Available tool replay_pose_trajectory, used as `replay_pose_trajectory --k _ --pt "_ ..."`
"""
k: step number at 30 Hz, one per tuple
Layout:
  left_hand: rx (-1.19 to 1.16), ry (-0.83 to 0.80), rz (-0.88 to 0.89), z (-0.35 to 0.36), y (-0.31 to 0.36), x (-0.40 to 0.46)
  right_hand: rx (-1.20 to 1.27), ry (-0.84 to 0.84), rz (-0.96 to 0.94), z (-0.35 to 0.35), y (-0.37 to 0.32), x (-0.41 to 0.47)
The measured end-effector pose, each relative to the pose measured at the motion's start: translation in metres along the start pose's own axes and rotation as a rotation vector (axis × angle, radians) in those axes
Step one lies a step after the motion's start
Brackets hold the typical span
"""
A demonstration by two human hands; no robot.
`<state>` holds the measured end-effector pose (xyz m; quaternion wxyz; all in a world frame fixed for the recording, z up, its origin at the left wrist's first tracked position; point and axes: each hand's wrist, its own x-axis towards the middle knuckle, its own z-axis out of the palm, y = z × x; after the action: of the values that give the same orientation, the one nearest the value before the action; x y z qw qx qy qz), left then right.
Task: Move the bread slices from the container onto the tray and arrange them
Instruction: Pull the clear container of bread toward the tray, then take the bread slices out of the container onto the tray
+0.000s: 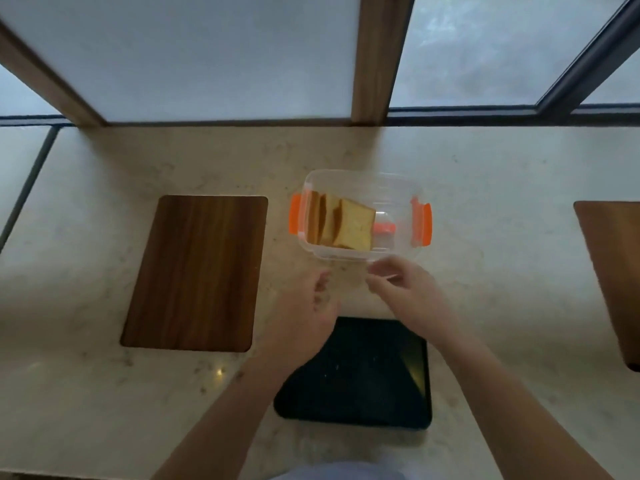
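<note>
Golden bread slices [346,225]; orange clips [294,215]; tray [356,407] seemingly black; wood-grain board [197,271].

Clear plastic container w/ orange clips [401,188] holds leaning bread slices [346,225]; black rectangular tray [363,403] just in front; both hands, left [304,306] and right [408,292], empty, fingers loose, near its front rim.

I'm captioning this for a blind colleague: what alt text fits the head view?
Two bare hands, left and right, reach toward a clear container with orange clips holding leaning bread slices on a pale counter. An empty black tray lies nearer the person, a wooden board to the left.
</note>
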<state>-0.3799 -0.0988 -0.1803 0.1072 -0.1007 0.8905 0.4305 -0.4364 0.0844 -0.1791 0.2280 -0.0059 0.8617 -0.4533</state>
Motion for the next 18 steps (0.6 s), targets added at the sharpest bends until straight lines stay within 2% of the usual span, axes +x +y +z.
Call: replay_pose_trajectory --k 2,4,9,13,18 --pt "0.090 0.082 0.054 -0.007 0.021 0.037 0.042 0.100 0.017 -0.008 -0.011 0.033" --pt "0.148 0.096 0.079 -0.009 0.041 0.077 0.140 0.140 0.113 -0.012 -0.019 0.073" --pt "0.430 -0.066 -0.102 0.013 0.064 0.161 0.309 -0.027 0.474 -0.010 -0.014 0.141" --pt "0.581 -0.100 -0.168 0.032 0.053 0.180 0.323 -0.081 0.552 -0.008 -0.001 0.153" --pt "0.586 -0.055 -0.187 0.045 0.041 0.185 0.304 -0.086 0.573 -0.006 -0.002 0.158"
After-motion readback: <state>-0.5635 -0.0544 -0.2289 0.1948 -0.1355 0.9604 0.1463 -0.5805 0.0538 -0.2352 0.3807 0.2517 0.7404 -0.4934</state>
